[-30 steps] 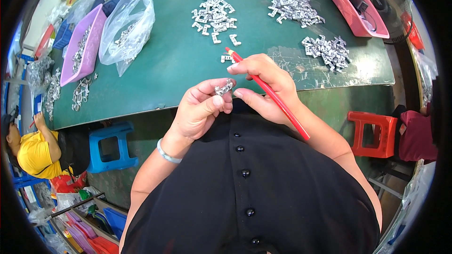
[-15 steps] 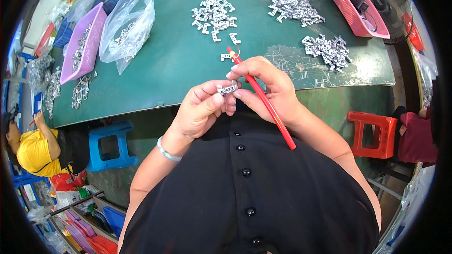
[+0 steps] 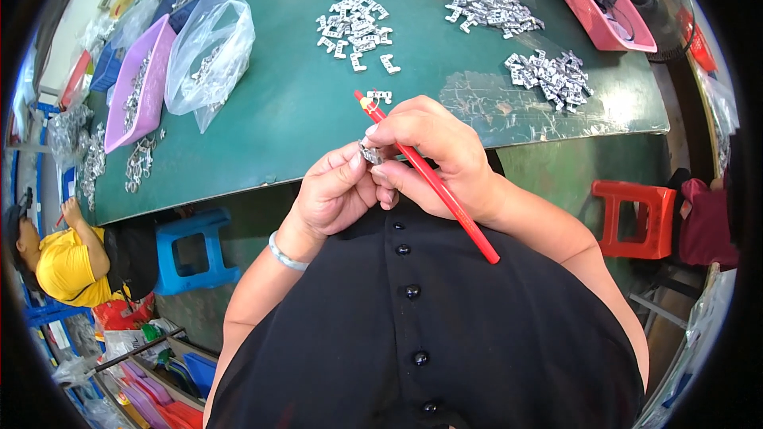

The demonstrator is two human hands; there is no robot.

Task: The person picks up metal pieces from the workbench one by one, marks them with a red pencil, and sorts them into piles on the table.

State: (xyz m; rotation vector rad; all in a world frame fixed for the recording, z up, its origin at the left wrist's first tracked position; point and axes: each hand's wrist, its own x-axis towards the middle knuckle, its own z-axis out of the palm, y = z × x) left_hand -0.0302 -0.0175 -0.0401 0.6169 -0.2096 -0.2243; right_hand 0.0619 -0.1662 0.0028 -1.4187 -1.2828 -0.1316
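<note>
A small silver metal bracket (image 3: pixel 371 154) is pinched between the fingertips of my left hand (image 3: pixel 338 189), just off the table's front edge. My right hand (image 3: pixel 445 157) touches the same bracket with its fingertips. A red pencil (image 3: pixel 445 195) lies across that hand, held under the fingers, its tip pointing to the far left and its tail over my black shirt. Beyond the fingers a single loose bracket (image 3: pixel 381 97) rests on the green table (image 3: pixel 286 111). Farther back is a pile of similar brackets (image 3: pixel 354 23).
Two more bracket piles (image 3: pixel 494 9) (image 3: pixel 550 79) lie at right, near a pink basket (image 3: pixel 592 0). At left stand a purple basket (image 3: pixel 141 87) and a clear bag (image 3: pixel 211 59) with metal parts. Blue stool (image 3: pixel 195 250), red stool (image 3: pixel 633 218) and a person in yellow (image 3: pixel 70 262) flank me.
The bracket has been turned from level to a steeper tilt between my fingers. The pencil's tip has swung to the left with my right hand. The view has shifted slightly.
</note>
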